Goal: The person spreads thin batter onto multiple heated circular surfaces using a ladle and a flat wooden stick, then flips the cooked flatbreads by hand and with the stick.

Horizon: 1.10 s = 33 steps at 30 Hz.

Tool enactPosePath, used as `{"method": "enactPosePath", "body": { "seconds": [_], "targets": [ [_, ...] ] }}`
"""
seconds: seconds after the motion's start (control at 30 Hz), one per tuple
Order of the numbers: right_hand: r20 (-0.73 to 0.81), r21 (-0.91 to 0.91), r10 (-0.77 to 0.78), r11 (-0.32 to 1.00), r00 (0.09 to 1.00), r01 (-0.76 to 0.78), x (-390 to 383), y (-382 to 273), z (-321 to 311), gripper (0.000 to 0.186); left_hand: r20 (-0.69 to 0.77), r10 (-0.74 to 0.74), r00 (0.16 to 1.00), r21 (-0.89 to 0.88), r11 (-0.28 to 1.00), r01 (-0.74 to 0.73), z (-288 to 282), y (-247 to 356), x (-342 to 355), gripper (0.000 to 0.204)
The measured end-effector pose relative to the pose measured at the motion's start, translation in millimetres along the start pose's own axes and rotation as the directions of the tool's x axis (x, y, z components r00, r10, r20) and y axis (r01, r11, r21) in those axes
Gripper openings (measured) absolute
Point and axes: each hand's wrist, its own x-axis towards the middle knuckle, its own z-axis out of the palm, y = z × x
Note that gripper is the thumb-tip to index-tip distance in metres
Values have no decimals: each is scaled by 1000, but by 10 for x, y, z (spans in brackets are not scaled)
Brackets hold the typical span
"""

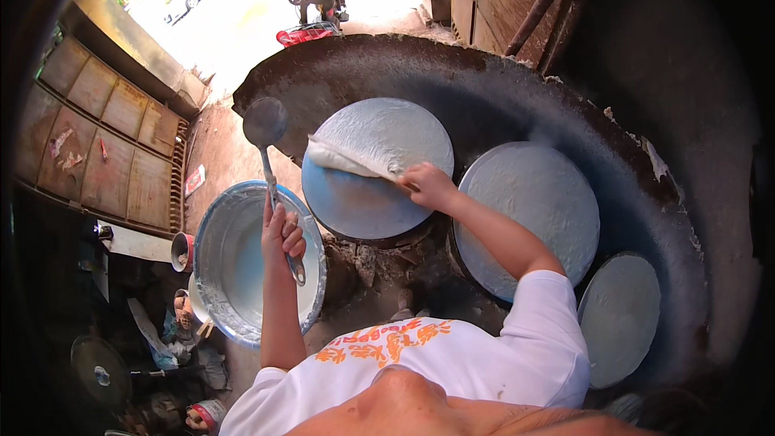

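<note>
My left hand [282, 234] is closed round the handle of a metal ladle [265, 121], whose dark bowl points away from me. Below that hand and forearm stands a large basin [207, 274] with pale batter residue on its walls. My right hand [428, 186] grips the end of a long spreader [347, 159], mostly hidden under thick white batter. The spreader lies across the nearest round griddle [363, 210]. Wet batter [395, 127] coats the far part of this griddle; the near part is bare and bluish grey.
To the right are a second round griddle [529, 214] and a third [622, 319], both covered with a pale layer. A dark, curved, crusted surround [367, 52] encloses them. Metal doors [105, 149] stand at the left. A parked two-wheeler [315, 0] is beyond the surround.
</note>
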Motion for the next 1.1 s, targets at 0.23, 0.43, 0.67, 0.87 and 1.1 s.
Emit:
{"method": "enactPosePath", "body": {
  "seconds": [0.23, 0.43, 0.67, 0.87, 1.1],
  "targets": [
    [-35, -80, 6, 997, 999, -9, 768, 466, -115, 36, 14, 18, 1000, -105, 994, -16, 194, -27, 158, 40],
    [402, 179, 83, 970, 912, -167, 109, 207, -522, 36, 182, 57, 982, 46, 997, -67, -138, 105, -93, 39],
    [61, 102, -170, 981, 984, 163, 673, 445, 33, 35, 254, 35, 967, -270, 962, 36, -84, 79, 148, 34],
    [351, 407, 105, 878, 930, -253, -435, 533, -675, 33, 414, -36, 910, -73, 995, 73, -74, 78, 38, 40],
    [82, 79, -63, 995, 995, 57, -664, -50, -264, 30, 566, -87, 820, -354, 872, 337, 234, -34, 75, 46]
  ]
}}
